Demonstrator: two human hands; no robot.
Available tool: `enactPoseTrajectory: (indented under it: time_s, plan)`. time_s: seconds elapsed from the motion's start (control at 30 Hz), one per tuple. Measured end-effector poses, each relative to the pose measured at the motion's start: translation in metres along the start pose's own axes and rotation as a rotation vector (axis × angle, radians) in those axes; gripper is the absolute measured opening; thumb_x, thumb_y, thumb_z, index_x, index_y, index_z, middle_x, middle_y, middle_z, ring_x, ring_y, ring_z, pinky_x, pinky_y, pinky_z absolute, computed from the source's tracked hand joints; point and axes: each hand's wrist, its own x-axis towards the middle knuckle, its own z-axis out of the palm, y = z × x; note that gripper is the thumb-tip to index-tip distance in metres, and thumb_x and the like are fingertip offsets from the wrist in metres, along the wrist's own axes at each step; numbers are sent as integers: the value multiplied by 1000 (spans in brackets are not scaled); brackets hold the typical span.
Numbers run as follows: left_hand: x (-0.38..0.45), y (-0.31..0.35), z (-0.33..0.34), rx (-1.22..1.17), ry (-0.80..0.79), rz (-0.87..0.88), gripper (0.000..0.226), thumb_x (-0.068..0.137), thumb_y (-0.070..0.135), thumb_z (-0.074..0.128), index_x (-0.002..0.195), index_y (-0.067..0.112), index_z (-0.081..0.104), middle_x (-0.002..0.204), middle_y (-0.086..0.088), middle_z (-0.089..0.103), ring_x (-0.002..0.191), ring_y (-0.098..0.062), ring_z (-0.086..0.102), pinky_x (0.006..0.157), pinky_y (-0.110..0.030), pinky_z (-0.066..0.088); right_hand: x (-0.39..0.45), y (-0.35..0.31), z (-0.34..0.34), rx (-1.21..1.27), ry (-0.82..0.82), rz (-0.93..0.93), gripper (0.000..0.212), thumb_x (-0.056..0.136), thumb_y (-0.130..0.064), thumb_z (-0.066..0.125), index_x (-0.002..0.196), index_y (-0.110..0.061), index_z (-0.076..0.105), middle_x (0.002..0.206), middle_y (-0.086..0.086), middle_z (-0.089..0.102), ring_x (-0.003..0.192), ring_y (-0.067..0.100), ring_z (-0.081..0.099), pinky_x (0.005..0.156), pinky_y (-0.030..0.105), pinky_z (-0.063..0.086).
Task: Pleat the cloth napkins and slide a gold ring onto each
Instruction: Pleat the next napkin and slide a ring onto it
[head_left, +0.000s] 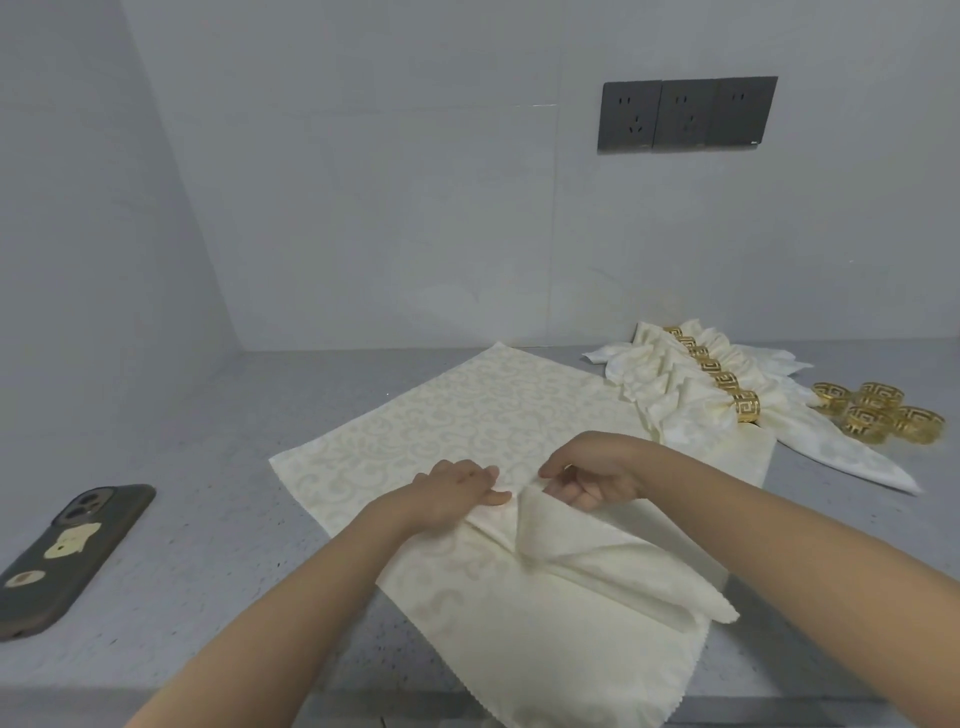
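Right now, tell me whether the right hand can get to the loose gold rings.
Probably yes, once it lets go. The right hand pinches a fold of the napkin; the loose rings sit on the counter to its right, with only the ringed napkins lying partly between.

Cream napkin (467, 410) flat on grey counter (208, 467); left hand (452, 491) presses a fold, right hand (592, 475) pinches raised pleat; loose gold rings (878, 413) at 2 o'clock

A dark phone (67, 556) lies on the grey counter (208, 467) below 3 wall sockets (688, 115).
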Motion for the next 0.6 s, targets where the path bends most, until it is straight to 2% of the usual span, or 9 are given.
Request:
enactPoseTrajectory:
  time_s: [0.03, 0.1, 0.17, 0.23, 0.3, 0.43, 0.47, 0.53, 0.6]
  plan:
    - [0, 3, -1, -31, -6, -28, 65, 86, 74, 21, 126, 32, 52, 136, 13, 47, 134, -21, 30, 112, -44, 20, -3, 2, 1, 47, -45, -8, 12, 94, -5, 47, 104, 0, 53, 78, 15, 67, 59, 22, 64, 55, 28, 53]
    - [2, 9, -3, -47, -6, -67, 76, 77, 83, 18, 114, 30, 57, 132, 3, 51, 127, -26, 40, 109, -46, 29, -11, 6, 3, 108, -93, -56, 12, 94, -8, 48, 99, -3, 57, 89, 14, 67, 72, 23, 65, 67, 30, 54]
    - [2, 15, -4, -15, -8, -86, 72, 73, 85, 26, 106, 29, 57, 126, 0, 52, 118, -26, 50, 104, -44, 37, -17, 12, 7, 78, -130, -118, 17, 95, -10, 45, 102, -2, 59, 101, 16, 67, 89, 24, 66, 77, 32, 54]
    - [2, 14, -5, 55, -19, -53, 64, 74, 78, 42, 109, 28, 61, 125, 7, 52, 114, -19, 52, 101, -38, 40, -21, 19, 13, 36, -152, -161, 21, 97, -9, 41, 105, 0, 58, 112, 18, 68, 107, 26, 64, 81, 33, 54]
    - [-1, 8, -7, 82, -89, 47, 46, 77, 66, 56, 107, 33, 64, 129, 13, 46, 121, -11, 44, 105, -33, 37, -22, 22, 16, 48, -129, -188, 21, 96, -7, 40, 105, 1, 57, 114, 19, 67, 111, 27, 62, 80, 33, 54]
    - [-7, 1, -13, 173, -141, 102, 50, 85, 53, 60, 133, 43, 49, 142, 23, 31, 129, -5, 34, 109, -29, 29, -24, 24, 17, 110, -77, -223, 19, 95, -5, 43, 108, 0, 56, 109, 18, 68, 99, 26, 66, 70, 31, 55]
    - [-6, 0, -13, 186, -143, 127, 49, 87, 51, 58, 134, 44, 47, 144, 22, 30, 131, -5, 32, 110, -30, 27, -23, 26, 20, 82, -24, -257, 17, 94, -4, 45, 106, -2, 57, 105, 16, 69, 91, 23, 67, 67, 30, 55]
    - [-7, 1, -9, 209, -137, 161, 47, 91, 45, 55, 137, 43, 45, 146, 19, 29, 135, -7, 26, 112, -32, 25, -15, 30, 24, -187, 228, -399, 17, 91, -4, 49, 101, -10, 62, 92, 3, 68, 78, 12, 63, 64, 20, 51]
    - [-9, 0, -5, 216, -110, 158, 47, 93, 42, 51, 138, 43, 42, 149, 18, 28, 139, -9, 22, 114, -36, 23, -4, 37, 27, -533, 502, -562, 21, 89, -10, 51, 98, -20, 67, 89, -9, 59, 84, 6, 55, 71, 15, 43]
